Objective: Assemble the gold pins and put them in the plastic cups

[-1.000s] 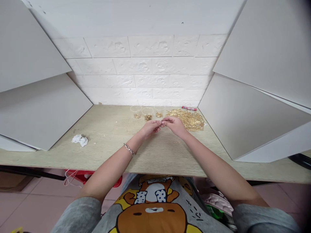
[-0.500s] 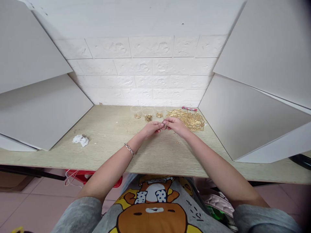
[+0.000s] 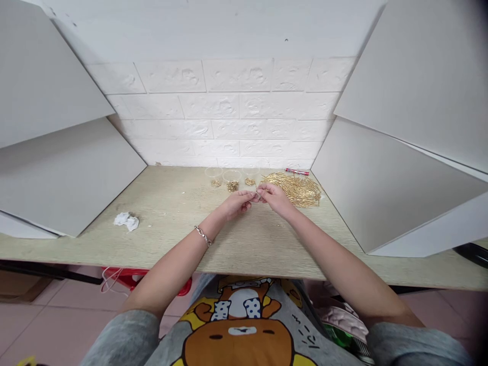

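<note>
My left hand (image 3: pixel 239 202) and my right hand (image 3: pixel 275 198) meet fingertip to fingertip above the table, both closed in a pinch. Whatever lies between the fingers is too small to make out. Just behind my right hand spreads a heap of thin gold-coloured metal pins (image 3: pixel 295 189). Beyond my left hand stand clear round cups, with a dense cluster of small gold-coloured parts (image 3: pixel 233 186) in the middle one. Smaller clusters of gold-coloured parts lie on either side, a left one (image 3: pixel 216 183) and a right one (image 3: pixel 249 181).
A red pen-like tube (image 3: pixel 297 172) lies by the wall behind the heap. Crumpled white tissue (image 3: pixel 126 220) rests on the table's left part. Large white panels (image 3: pixel 68 178) lean on the left, and more panels (image 3: pixel 400 183) on the right. A white brick-patterned wall (image 3: pixel 240 107) closes the back.
My right fingertips have shifted very slightly against the left ones. Both hands otherwise stay in place, and the heap and cups look the same.
</note>
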Available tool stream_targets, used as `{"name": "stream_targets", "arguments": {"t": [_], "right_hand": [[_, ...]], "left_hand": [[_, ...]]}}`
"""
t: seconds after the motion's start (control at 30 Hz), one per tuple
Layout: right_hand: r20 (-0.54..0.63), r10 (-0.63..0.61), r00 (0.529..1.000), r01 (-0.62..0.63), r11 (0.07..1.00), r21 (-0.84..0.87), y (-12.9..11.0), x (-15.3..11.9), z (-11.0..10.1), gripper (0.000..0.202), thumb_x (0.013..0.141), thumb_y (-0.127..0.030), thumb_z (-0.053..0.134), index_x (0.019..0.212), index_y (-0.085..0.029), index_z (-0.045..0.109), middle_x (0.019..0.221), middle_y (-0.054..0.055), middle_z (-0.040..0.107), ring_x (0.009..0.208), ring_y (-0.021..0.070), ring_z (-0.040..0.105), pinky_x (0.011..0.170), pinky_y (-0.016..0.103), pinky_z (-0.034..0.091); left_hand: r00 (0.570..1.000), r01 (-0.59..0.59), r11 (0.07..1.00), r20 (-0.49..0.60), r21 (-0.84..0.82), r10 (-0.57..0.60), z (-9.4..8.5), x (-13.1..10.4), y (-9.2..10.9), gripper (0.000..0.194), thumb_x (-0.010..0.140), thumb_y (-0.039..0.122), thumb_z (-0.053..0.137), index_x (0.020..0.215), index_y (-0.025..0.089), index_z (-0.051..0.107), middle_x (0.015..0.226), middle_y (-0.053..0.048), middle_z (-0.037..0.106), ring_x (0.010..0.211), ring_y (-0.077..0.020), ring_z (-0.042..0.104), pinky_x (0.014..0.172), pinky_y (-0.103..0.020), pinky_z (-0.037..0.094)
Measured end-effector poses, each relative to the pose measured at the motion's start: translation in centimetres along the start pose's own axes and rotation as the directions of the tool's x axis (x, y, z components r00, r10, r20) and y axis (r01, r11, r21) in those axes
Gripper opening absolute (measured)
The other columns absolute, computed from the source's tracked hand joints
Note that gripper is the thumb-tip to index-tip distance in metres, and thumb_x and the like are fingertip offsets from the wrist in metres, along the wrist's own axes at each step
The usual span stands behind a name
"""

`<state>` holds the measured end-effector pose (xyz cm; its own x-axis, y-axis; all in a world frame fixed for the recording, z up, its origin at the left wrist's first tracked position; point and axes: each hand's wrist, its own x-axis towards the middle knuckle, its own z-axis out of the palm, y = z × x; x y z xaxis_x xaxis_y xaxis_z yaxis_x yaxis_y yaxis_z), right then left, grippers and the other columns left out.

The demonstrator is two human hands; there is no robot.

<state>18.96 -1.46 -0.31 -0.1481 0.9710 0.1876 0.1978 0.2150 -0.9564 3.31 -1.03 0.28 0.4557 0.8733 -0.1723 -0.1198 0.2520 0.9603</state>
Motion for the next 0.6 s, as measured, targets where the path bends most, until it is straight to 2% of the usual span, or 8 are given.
{"name": "stream_targets", "arguments": {"t": [0.2, 0.37, 0.6], "right_hand": [[-0.121, -0.064, 0.991, 0.058, 0.997, -0.054, 0.22, 0.12, -0.05, 0.021, 0.07, -0.036, 0.054, 0.078, -0.017, 0.058, 0.072, 0.001, 0.056, 0.064, 0.0116, 0.049, 0.06, 0.026, 0.04], [-0.113, -0.11, 0.987, 0.093, 0.985, -0.146, -0.16, -0.12, -0.13, 0.02, 0.069, -0.035, 0.054, 0.076, -0.016, 0.059, 0.073, 0.001, 0.056, 0.066, 0.0123, 0.049, 0.061, 0.026, 0.038], [-0.097, -0.093, 0.991, 0.076, 0.984, -0.16, -0.09, -0.06, -0.19, 0.021, 0.07, -0.035, 0.053, 0.077, -0.016, 0.06, 0.072, 0.001, 0.056, 0.063, 0.0116, 0.046, 0.06, 0.025, 0.036]], "left_hand": [[0.996, -0.043, 0.999, -0.073, -0.004, 0.042, -0.2, 0.31, -0.17, 0.028, 0.059, 0.036, 0.07, 0.073, 0.013, 0.061, 0.071, 0.0, 0.059, 0.048, -0.002, 0.042, 0.044, -0.018, 0.025], [0.996, -0.05, 0.999, -0.072, 0.013, 0.051, -0.22, 0.33, -0.15, 0.027, 0.059, 0.035, 0.07, 0.071, 0.013, 0.06, 0.071, 0.0, 0.058, 0.049, -0.0022, 0.042, 0.045, -0.018, 0.026], [0.996, -0.064, 0.997, -0.065, 0.036, 0.066, -0.2, 0.26, -0.02, 0.027, 0.059, 0.036, 0.07, 0.072, 0.014, 0.061, 0.072, 0.0, 0.059, 0.05, -0.0024, 0.042, 0.045, -0.018, 0.027]]}}
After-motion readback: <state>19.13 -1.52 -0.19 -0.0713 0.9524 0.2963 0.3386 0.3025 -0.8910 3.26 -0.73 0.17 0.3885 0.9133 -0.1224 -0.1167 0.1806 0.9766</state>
